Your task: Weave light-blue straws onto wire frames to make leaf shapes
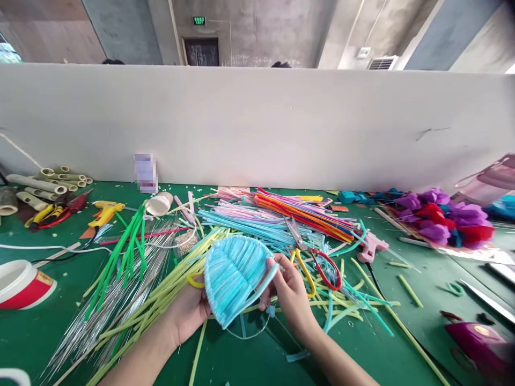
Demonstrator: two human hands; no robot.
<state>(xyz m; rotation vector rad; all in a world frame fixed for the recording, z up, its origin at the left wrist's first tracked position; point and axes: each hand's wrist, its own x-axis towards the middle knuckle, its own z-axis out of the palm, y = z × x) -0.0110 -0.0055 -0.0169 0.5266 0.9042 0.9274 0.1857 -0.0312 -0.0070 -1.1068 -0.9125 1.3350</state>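
Note:
A light blue leaf shape [237, 268] made of fuzzy pipe cleaners is held up in front of me, its ribs slanting off a middle line. My left hand [193, 308] grips it from behind at its left edge, with most of the fingers hidden. By that hand shows a yellow loop [195, 280], its other end out of sight. With thumb and fingers, my right hand [287, 287] pinches a pale blue strip [263, 281] along the leaf's right edge. A thin wire loop [249, 338] hangs below. Scissors with red and yellow handles [296, 234] lie just beyond my right hand.
Bundles of blue [241, 222] and orange pipe cleaners [301, 214] lie behind the leaf. Silver wires [132, 279] and yellow-green stems [161, 289] spread leftward. A yellow glue gun [107, 213], a pink glue gun [370, 246], a paper cup [24, 284] and purple-red flowers [446, 217] surround them.

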